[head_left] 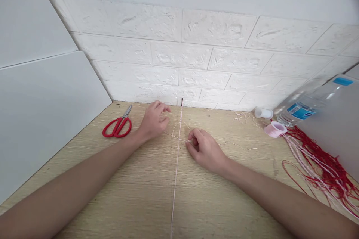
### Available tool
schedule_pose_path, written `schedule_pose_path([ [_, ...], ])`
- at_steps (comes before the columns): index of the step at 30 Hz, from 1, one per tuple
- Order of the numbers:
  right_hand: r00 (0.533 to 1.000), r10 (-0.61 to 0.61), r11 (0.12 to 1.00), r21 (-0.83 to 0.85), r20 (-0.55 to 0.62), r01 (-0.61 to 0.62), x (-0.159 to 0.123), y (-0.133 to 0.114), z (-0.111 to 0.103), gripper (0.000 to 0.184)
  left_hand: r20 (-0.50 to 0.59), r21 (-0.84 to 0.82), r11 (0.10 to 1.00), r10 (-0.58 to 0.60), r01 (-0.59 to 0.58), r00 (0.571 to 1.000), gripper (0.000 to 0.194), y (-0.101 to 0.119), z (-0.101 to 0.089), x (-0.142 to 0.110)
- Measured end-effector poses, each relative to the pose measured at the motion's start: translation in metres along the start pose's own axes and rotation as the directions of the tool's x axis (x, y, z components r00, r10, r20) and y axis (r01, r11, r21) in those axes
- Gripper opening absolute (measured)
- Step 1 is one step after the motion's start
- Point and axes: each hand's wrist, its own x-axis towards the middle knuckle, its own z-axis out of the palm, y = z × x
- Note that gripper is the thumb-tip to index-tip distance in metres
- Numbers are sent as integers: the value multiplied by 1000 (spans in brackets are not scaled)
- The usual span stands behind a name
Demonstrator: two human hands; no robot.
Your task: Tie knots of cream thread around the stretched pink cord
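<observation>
A pale pink cord (176, 171) runs taut from a small dark anchor (182, 99) at the wall's foot toward me. Its far stretch looks knotted or braided (181, 114). A thin whitish thread (173, 130) makes a loose loop around or across the cord, and its tail trails off to the right. Right of the cord, my right hand (206, 149) pinches this thread between thumb and fingers. My left hand (155, 119) hovers just left of the cord, fingers partly spread and bent; a faint strand passes near its thumb, and I see nothing gripped.
Red-handled scissors (117, 126) lie left of my left hand. At the right are a pink thread spool (275, 129), a white spool (263, 113), a water bottle (301, 112) and a heap of red and pink cords (325, 168). A white brick-patterned wall (196, 58) closes off the back.
</observation>
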Motion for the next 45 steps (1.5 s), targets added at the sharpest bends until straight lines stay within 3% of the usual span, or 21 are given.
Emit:
schedule_pose_path([
  [2, 1000, 4, 1000, 1, 0, -4, 0, 0, 0, 6, 195, -115, 993, 19, 4, 981, 15, 1, -2, 0],
  [4, 1000, 7, 1000, 4, 1, -7, 0, 0, 0, 6, 378, -206, 978, 41, 40, 925, 14, 1, -4, 1],
  [8, 1000, 15, 1000, 13, 11, -15, 1, 0, 0, 6, 532, -248, 968, 104, 37, 840, 11, 0, -9, 3],
  [16, 1000, 19, 1000, 16, 15, -19, 1, 0, 0, 6, 563, -175, 984, 76, 29, 823, 8, -5, -7, 1],
  [19, 1000, 23, 1000, 14, 19, -23, 1, -1, -1, 5, 509, -107, 994, 40, 17, 860, 11, -9, -5, 1],
  [23, 999, 26, 1000, 10, 20, -26, 2, -1, -1, 5, 338, 31, 999, 2, -13, 941, 12, -11, -6, 2],
  [24, 999, 26, 1000, 9, 19, -26, 1, -1, -1, 5, 337, 15, 1000, 12, -18, 942, 12, -11, -7, 2],
  [26, 999, 26, 1000, 6, 19, -26, 1, -1, 0, 5, 380, -50, 999, 38, -20, 924, 12, -9, -10, 3],
  [30, 1000, 22, 1000, 1, 22, -22, 1, 0, 0, 6, 551, -165, 986, 99, -9, 828, 18, -3, -15, 4],
  [36, 1000, 21, 1000, -2, 19, -21, 2, 0, 0, 5, 676, -182, 982, 92, 44, 731, 23, -3, -18, 7],
  [42, 999, 25, 1000, -11, 20, -25, 2, 1, 1, 5, 703, -198, 978, 99, 60, 704, 20, -13, -21, 11],
  [45, 1000, 25, 1000, -12, 19, -25, 2, 1, 0, 5, 678, -189, 979, 69, 83, 732, 20, -21, -19, 11],
])
